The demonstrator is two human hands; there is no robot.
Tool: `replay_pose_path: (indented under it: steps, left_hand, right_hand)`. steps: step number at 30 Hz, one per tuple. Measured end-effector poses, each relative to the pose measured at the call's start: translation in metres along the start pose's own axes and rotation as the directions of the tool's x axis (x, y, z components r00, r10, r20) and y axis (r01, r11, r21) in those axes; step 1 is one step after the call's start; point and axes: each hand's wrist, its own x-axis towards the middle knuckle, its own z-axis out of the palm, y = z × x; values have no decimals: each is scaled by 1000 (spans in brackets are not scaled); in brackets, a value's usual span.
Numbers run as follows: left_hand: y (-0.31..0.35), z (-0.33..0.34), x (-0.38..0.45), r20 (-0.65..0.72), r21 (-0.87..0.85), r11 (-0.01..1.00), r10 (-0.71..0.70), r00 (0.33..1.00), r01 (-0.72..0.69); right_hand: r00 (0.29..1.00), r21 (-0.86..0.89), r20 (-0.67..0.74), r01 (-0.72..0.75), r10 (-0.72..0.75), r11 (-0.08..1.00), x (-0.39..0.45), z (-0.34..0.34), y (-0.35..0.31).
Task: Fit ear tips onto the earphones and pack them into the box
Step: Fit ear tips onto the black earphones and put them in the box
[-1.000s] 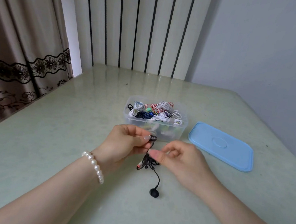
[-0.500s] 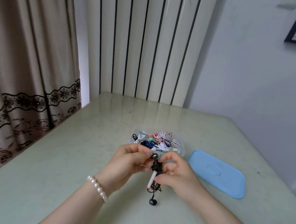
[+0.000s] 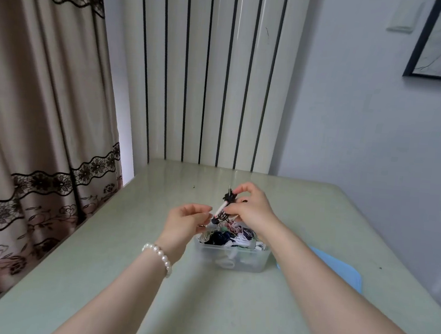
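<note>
A clear plastic box (image 3: 232, 258) stands mid-table, filled with several coiled earphones in white, blue and red. My right hand (image 3: 253, 209) pinches a bundled black earphone (image 3: 225, 206) with a white-and-red plug, held in the air over the box's far side. One black earbud dangles from the bundle just above the box. My left hand (image 3: 188, 221), with a pearl bracelet on the wrist, hovers left of the bundle with loosely curled fingers; whether it touches the cable I cannot tell.
A light blue lid (image 3: 338, 269) lies flat on the pale green table (image 3: 135, 280), right of the box and partly hidden by my right forearm. A curtain hangs at the left and a ribbed radiator stands behind the table.
Both hands rose from the table in front of the box and moved forward over it. The earphone bundle went with my right hand; my left hand let go of the earbud.
</note>
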Motion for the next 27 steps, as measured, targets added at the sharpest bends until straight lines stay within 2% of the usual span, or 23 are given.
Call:
replay_pose_path:
  steps: [5, 10, 13, 17, 20, 24, 27]
  left_hand:
    - [-4, -4, 16, 3, 155, 988, -12, 1000, 11]
    - [-7, -8, 27, 7, 238, 971, 7, 1000, -9]
    - [-11, -8, 32, 20, 376, 926, 36, 999, -41]
    - [-14, -7, 35, 77, 544, 829, 104, 992, -129]
    - [-18, -5, 33, 220, 654, 704, 173, 960, -277]
    - [-30, -2, 27, 441, 726, 489, 208, 873, -483]
    - [-37, 1, 27, 485, 763, 359, 233, 843, -538]
  right_hand:
    - [992, -268, 8, -119, 125, 956, 16, 11, 20]
    - [992, -511, -10, -112, 124, 853, 28, 7, 21]
    - [984, -591, 101, -58, 145, 804, 29, 5, 17]
    - [956, -608, 236, 5, 175, 794, 30, 4, 16]
    - [953, -622, 267, 58, 142, 781, 32, 5, 16]
    - [965, -689, 248, 110, 90, 717, 33, 9, 20]
    - [982, -654, 187, 105, 25, 749, 29, 11, 30]
